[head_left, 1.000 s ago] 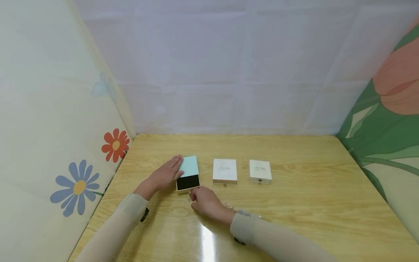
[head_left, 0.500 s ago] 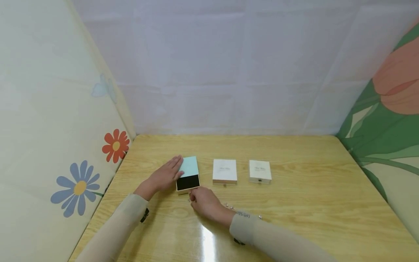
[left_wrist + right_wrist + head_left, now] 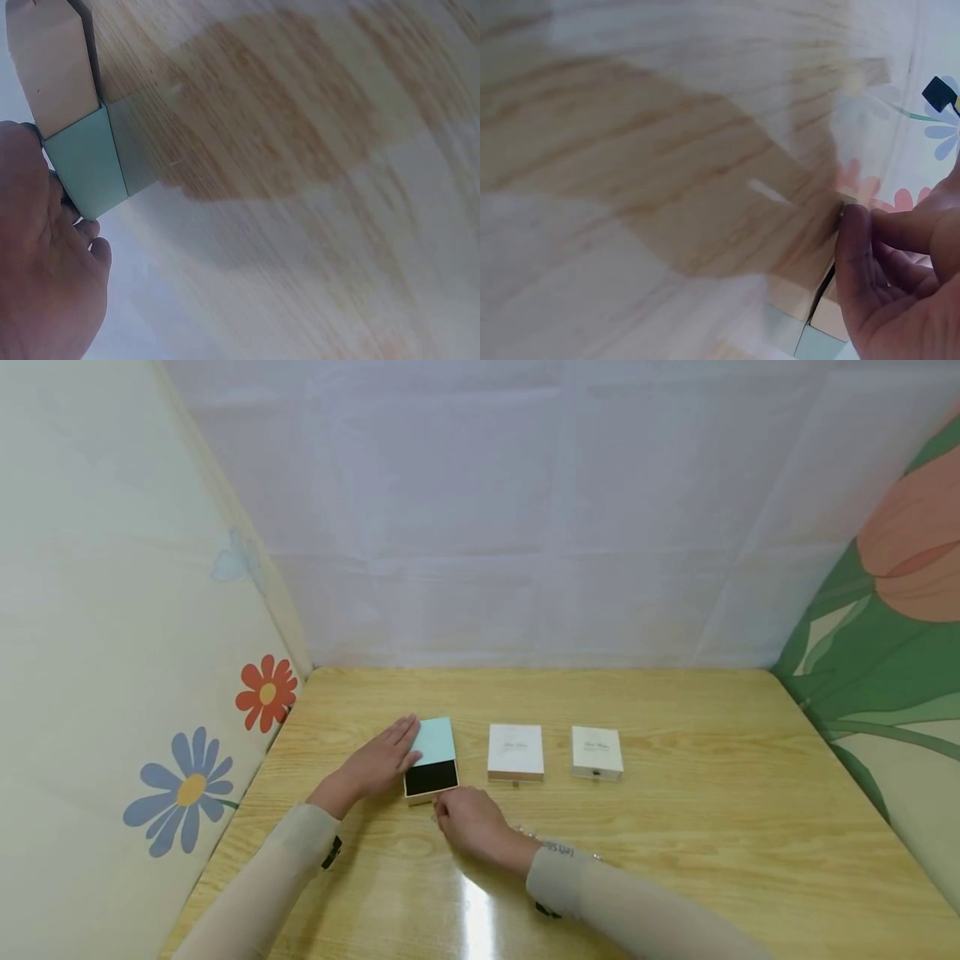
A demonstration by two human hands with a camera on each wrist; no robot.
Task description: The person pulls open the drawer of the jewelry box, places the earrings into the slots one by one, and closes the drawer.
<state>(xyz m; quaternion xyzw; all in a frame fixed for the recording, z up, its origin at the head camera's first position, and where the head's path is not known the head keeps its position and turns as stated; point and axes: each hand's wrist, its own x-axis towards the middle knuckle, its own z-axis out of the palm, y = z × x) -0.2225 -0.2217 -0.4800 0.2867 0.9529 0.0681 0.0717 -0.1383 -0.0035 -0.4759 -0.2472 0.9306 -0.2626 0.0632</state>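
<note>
On the left of the table lies a small drawer box with a teal sleeve (image 3: pixel 435 739) and a pale beige drawer (image 3: pixel 56 67), pulled partway out. The drawer's black inside (image 3: pixel 431 777) faces up. My left hand (image 3: pixel 377 760) rests on the sleeve's left side, fingers extended along it and thumb near its front edge. At the drawer's front, my right hand (image 3: pixel 472 822) has thumb and forefinger pinched together where the pull tab would be; the fingers hide the tab itself. In the right wrist view those fingertips (image 3: pixel 857 217) meet right at the drawer's end.
Two more drawer boxes stand to the right: a white box (image 3: pixel 515 750) and a cream box (image 3: pixel 596 752), both closed. Small shiny pieces (image 3: pixel 597 857) lie near the right forearm, and another small shiny piece (image 3: pixel 434 817) lies before the teal box. Cloth walls surround the table.
</note>
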